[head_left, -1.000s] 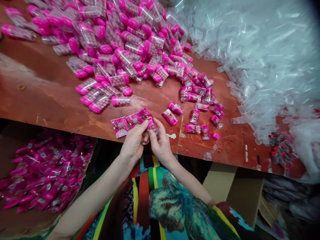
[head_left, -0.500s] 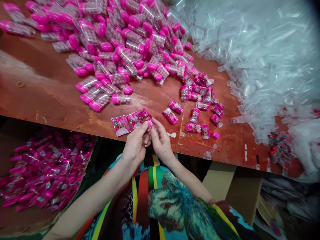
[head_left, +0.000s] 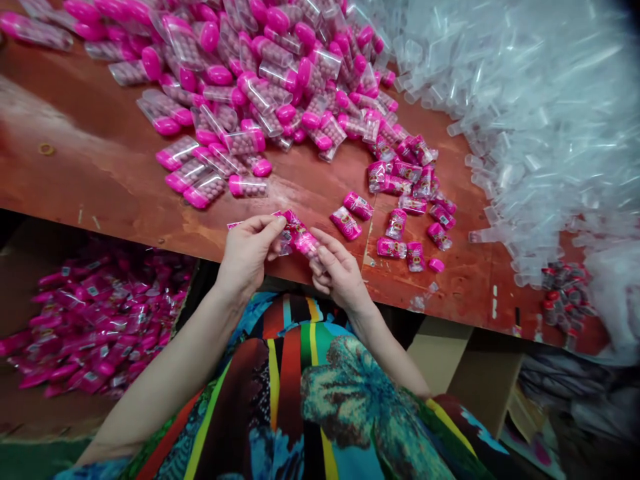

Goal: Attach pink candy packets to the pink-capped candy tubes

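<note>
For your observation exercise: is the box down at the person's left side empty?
No: the box at the left holds a heap of pink wrapped packs.

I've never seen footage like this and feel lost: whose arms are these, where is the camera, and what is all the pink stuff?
The camera sits on a person's head and looks down, so the two bare arms are the wearer's own. The left hand and right hand together hold a small pink-labelled container over the near edge of a reddish-brown table. Further back lies a heap of clear tubes with pink caps, filled with small balls. To the right is a pile of empty clear tubes, and between them a few labelled pink pieces. Below the table on the left, a box of pink packs shows.
</note>
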{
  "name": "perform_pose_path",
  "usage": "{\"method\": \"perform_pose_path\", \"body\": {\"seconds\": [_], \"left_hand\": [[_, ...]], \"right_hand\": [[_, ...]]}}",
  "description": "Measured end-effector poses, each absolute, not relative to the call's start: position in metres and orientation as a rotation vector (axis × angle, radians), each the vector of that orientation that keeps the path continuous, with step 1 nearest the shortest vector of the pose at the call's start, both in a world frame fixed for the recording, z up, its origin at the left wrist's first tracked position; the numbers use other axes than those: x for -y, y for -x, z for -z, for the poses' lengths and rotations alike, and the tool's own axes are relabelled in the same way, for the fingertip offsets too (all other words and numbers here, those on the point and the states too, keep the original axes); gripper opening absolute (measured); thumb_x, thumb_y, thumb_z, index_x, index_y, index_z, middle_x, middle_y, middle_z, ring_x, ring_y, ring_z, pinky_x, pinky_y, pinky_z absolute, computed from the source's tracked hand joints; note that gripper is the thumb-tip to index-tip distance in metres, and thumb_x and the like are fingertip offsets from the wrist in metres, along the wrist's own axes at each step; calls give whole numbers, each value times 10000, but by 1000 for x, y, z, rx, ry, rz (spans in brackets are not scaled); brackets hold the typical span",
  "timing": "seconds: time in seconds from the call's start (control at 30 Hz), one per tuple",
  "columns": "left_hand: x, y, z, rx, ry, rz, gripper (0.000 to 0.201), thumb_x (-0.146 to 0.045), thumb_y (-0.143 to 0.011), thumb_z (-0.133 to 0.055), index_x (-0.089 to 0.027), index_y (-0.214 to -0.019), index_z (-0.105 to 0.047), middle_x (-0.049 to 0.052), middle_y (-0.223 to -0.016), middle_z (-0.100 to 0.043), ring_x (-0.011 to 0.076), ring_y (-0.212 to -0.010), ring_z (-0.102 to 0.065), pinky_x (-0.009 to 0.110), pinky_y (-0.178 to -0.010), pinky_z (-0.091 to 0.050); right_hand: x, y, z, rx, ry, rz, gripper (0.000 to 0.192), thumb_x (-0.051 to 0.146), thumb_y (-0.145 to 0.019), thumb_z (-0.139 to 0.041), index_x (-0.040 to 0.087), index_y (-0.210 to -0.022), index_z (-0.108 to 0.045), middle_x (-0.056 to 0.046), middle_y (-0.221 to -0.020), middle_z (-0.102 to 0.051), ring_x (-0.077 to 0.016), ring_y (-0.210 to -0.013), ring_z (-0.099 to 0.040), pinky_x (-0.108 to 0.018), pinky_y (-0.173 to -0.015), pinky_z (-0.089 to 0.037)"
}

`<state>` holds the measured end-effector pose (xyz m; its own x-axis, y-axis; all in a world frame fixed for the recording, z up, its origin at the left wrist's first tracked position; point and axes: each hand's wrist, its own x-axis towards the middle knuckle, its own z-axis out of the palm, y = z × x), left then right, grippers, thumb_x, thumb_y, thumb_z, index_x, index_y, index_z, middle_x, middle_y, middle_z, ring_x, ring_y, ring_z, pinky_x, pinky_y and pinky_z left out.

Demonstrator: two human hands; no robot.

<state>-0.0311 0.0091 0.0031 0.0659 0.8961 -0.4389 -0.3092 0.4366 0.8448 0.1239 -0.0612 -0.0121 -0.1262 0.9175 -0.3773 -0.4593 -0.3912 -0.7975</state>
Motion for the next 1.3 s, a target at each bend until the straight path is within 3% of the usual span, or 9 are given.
{"method": "perform_pose_path", "body": {"seconds": [0.2,0.3,0.37,0.47,0.67,0.87,1.1,1.3], "left_hand": [[3,24,-2,-1059,-394,-1046,312,-363,-735,-850,-157,-776,-619,-45,-572,-553,55,-427,-472,169,-364,-269],[11,21,-2,-1029,-374,-914,372,-475,-769,-817,-161,-821,-623,-24,-637,-610,54,-387,-476,178,-323,-227],[13,21,-1,-990,-380,-787,387,-500,-802,-782,-153,-774,-615,-20,-562,-578,53,-346,-438,179,-307,-194],[11,21,1,-958,-343,-742,346,-411,-848,-754,-152,-697,-583,-38,-458,-494,49,-325,-390,169,-311,-206],[8,17,1,-933,-176,-792,202,-234,-931,-634,-119,-766,-617,-22,-551,-553,36,-359,-408,154,-322,-249],[8,20,2,-943,-69,-815,210,-177,-954,-537,-136,-751,-574,-6,-617,-595,49,-367,-435,169,-318,-257],[9,19,1,-1018,-136,-822,225,-209,-924,-583,-151,-708,-558,-12,-560,-561,58,-353,-428,183,-334,-257],[16,13,5,-996,-264,-760,352,-385,-893,-677,-153,-646,-581,-7,-461,-506,73,-394,-460,178,-384,-303]], "right_hand": [[59,-125,13,585,1038,-1773,545,439,-972,-592,285,-1472,-440,100,-674,-475,-27,-425,-153,-173,-382,-184],[60,-127,13,607,1065,-1758,531,446,-969,-596,296,-1458,-455,94,-667,-475,-29,-423,-172,-175,-380,-185],[60,-127,12,649,1092,-1756,512,454,-967,-597,309,-1441,-472,89,-659,-458,-36,-425,-195,-177,-381,-180],[61,-122,11,715,1167,-1688,519,462,-956,-611,329,-1436,-463,82,-657,-431,-49,-435,-240,-180,-379,-182],[67,-104,15,725,1273,-1434,451,477,-941,-631,311,-1338,-500,65,-707,-461,-53,-460,-286,-188,-387,-216],[66,-109,10,503,1152,-1694,476,466,-932,-611,280,-1342,-455,100,-656,-470,-32,-401,-177,-185,-373,-188],[64,-108,14,588,1280,-1496,484,484,-929,-625,285,-1336,-455,90,-671,-452,-45,-428,-252,-193,-375,-193],[67,-97,16,682,1329,-1425,507,517,-940,-621,309,-1350,-407,70,-716,-466,-56,-450,-306,-213,-381,-235]]}}
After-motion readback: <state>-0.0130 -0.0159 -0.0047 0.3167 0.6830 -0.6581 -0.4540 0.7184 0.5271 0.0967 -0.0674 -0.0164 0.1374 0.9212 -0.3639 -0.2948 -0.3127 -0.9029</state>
